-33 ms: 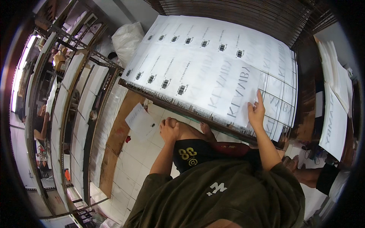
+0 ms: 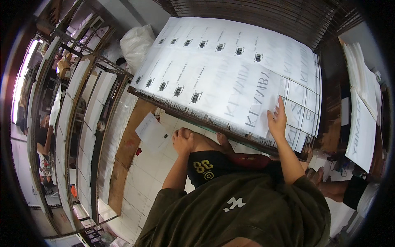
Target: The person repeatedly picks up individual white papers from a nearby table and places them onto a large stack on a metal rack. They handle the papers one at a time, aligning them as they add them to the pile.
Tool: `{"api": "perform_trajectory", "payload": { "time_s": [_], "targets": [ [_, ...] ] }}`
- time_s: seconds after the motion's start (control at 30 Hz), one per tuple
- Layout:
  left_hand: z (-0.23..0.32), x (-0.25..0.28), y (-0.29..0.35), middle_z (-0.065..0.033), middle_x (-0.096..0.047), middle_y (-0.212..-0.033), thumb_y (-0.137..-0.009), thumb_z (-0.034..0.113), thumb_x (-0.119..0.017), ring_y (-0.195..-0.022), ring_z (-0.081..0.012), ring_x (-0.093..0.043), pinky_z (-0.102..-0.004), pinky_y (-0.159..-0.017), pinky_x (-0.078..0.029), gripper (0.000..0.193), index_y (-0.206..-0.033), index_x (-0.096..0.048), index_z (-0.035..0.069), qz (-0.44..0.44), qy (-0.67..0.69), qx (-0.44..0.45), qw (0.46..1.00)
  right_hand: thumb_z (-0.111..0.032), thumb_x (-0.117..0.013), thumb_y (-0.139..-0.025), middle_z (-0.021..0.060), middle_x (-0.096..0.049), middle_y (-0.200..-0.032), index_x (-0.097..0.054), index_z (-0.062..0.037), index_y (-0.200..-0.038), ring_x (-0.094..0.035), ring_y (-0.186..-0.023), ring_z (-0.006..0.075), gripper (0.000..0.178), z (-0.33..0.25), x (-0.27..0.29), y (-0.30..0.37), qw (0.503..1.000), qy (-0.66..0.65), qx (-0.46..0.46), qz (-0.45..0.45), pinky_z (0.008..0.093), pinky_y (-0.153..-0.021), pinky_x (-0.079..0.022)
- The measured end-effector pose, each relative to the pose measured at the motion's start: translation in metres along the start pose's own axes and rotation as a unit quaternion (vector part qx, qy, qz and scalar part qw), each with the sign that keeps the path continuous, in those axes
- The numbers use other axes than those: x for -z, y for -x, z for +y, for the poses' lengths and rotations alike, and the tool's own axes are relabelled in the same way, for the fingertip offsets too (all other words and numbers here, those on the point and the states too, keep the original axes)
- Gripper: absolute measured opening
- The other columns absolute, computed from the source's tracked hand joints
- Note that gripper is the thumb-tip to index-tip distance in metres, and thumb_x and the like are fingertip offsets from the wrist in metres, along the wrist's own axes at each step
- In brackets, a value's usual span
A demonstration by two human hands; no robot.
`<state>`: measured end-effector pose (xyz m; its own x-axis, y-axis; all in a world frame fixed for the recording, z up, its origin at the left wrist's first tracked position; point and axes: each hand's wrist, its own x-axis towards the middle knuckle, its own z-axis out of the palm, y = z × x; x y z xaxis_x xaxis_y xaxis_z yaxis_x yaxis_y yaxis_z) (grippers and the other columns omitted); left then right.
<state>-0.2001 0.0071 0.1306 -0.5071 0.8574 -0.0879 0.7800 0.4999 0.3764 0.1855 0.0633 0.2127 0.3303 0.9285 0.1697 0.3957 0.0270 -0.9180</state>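
Note:
Overlapping white printed sheets [image 2: 222, 74], perhaps plastic bags, cover a wire-mesh rack [image 2: 302, 96] in front of me. They bear dark lettering and barcodes. The mesh shows bare toward the right end. My right hand [image 2: 277, 122] is over the near right edge of the front row, index finger stretched out and thumb apart. It seems to touch the edge of the nearest lettered sheet; I cannot tell whether it presses on it. My left hand [image 2: 183, 142] lies over my bent knee with nothing in it.
A loose printed sheet [image 2: 152, 131] lies on the tiled floor near a wooden board [image 2: 123, 164]. Metal shelving with stacked racks [image 2: 84, 136] stands at left, near a white plastic sack [image 2: 137, 47]. More sheets [image 2: 360, 123] hang at right, beside another person's leg [image 2: 335, 191].

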Motion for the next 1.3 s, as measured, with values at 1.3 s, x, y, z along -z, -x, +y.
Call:
{"api": "perform_trajectory", "payload": {
  "time_s": [1.3],
  "targets": [
    [0.012, 0.011, 0.010, -0.0118, -0.046, -0.135, -0.074, 0.038, -0.063, -0.127, -0.0336, -0.041, -0.0548, -0.100, -0.035, 0.053, -0.123, -0.056, 0.019, 0.025, 0.048, 0.009, 0.999, -0.035, -0.065, -0.088, 0.0274, -0.041, -0.138, -0.055, -0.0020, -0.128, -0.039, -0.128, 0.0427, 0.052, 0.080, 0.175, 0.047, 0.914, 0.391, 0.068, 0.080, 0.0497, -0.106, -0.032]
  ]
}}
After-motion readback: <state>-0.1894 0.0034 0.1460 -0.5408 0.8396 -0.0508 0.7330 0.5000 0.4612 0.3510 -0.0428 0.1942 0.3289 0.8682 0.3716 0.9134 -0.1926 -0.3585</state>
